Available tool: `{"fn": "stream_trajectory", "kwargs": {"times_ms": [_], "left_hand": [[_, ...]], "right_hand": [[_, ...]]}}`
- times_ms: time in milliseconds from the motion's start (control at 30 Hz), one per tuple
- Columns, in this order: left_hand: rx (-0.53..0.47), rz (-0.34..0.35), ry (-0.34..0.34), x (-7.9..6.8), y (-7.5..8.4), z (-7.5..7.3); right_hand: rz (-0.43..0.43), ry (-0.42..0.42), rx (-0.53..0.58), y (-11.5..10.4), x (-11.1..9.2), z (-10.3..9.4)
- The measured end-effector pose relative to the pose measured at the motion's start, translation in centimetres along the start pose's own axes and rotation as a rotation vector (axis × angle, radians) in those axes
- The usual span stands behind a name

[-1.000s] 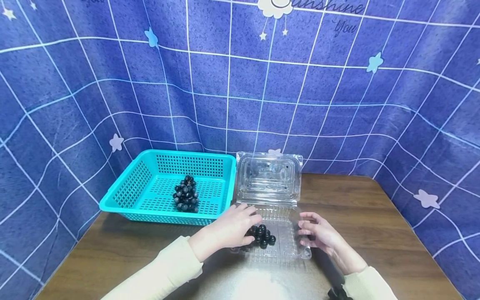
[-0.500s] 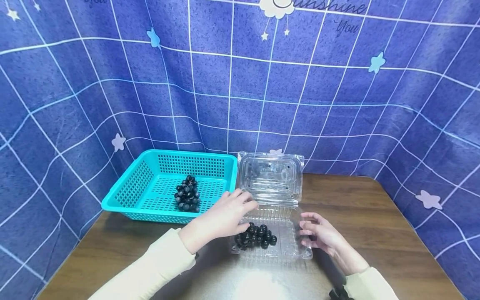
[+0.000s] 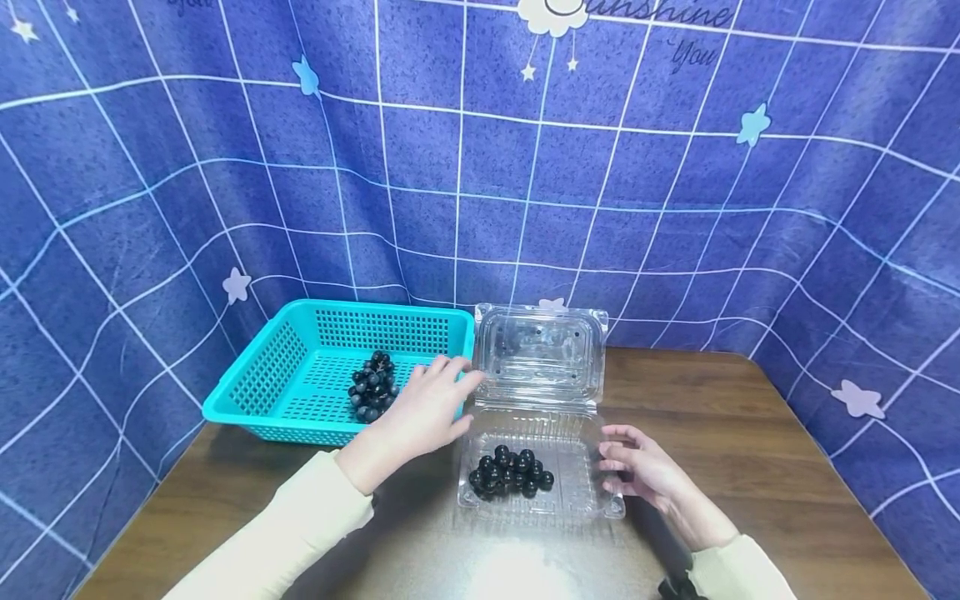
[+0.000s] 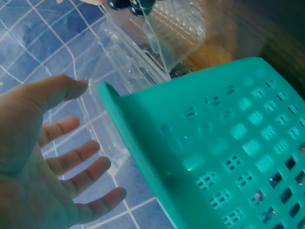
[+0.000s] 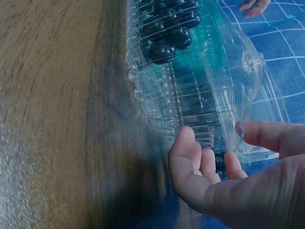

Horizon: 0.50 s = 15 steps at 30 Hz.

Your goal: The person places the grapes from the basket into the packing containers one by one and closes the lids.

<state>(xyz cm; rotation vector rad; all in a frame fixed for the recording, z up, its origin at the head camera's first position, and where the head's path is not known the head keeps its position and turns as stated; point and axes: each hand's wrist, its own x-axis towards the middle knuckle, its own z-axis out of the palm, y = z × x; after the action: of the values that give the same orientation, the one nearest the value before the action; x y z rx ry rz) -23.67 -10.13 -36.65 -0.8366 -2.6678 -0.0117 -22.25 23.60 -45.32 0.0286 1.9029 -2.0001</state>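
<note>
**Left hand [image 3: 415,410] free, right hand [image 3: 648,473] at the container [image 3: 573,467]**

Your left hand, fingers apart and holding nothing, is beside the right end of the turquoise basket [image 3: 216,408], where one bunch of dark grapes [image 3: 372,382] lies. Your right fingers bend at the container's right edge; whether they grip it, I cannot tell. More dark grapes [image 3: 517,471] lie inside, towards its left.
</note>
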Motion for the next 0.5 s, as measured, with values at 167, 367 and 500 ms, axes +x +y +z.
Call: {"fn": "stream_trajectory", "kwargs": {"times_ms": [167, 367, 500], "left_hand": [[0.001, -0.076, 0.013, 0.0, -1.2, 0.4], [-0.048, -0.160, 0.004, -0.1, -2.7, 1.0], [-0.068, -0.193, 0.004, -0.2, -3.6, 1.4]], "right_hand": [[-0.001, -0.005, -0.006, 0.0, 0.0, 0.0], [-0.004, -0.006, 0.000, 0.0, 0.0, -0.1], [-0.004, -0.007, 0.003, 0.0, 0.0, -0.1]]}}
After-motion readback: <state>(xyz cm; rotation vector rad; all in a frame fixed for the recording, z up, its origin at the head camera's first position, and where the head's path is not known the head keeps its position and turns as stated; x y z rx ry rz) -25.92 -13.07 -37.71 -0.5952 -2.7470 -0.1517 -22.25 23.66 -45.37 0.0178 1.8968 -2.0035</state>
